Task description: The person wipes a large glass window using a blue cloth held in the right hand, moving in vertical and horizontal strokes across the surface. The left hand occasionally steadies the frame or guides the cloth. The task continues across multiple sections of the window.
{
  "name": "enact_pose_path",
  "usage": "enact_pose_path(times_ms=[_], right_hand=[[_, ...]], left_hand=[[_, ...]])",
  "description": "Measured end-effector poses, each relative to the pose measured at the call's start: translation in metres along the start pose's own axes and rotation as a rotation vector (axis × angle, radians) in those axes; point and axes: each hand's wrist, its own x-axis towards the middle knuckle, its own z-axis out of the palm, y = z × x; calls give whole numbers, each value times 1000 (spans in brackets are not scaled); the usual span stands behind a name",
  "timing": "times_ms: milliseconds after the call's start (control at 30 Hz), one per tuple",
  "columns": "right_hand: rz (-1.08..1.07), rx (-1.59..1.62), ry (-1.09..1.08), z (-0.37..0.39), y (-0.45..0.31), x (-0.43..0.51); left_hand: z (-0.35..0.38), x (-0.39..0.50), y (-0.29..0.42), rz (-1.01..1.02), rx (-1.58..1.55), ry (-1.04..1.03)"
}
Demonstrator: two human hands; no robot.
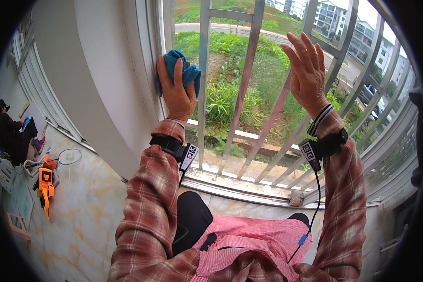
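My left hand (179, 92) is closed around a bunched blue cloth (187, 72), which it presses against the white window frame (153, 67) at the left side of the opening. Raised at the right, my right hand (306, 72) has its fingers spread and holds nothing; it appears in front of the metal window bars (245, 70), and whether it touches them I cannot tell. Both wrists carry black straps with small tagged devices, and a cable hangs from the right one. A pink checked apron (253, 231) covers my lap.
A window track (232, 190) runs along the floor below the bars. At the far left, a person (14, 135) sits holding a blue cloth, near a badminton racket (69, 157) and an orange toy (46, 187) on the marble-patterned floor (88, 197). Plants and a road lie outside.
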Motion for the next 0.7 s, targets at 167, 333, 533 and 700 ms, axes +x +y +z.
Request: enact_pose_path(times_ms=[167,333,533,700], right_hand=[[55,-129,160,-37,47,-40],[90,-209,96,-52,76,-86],[94,-206,143,-46,77,-87],[77,-190,137,-49,76,-84]], left_hand=[[14,62,-3,75,4,104],[40,81,22,49,21,199],[42,4,82,49,-25,-108],[19,-38,65,79,-29,-225]])
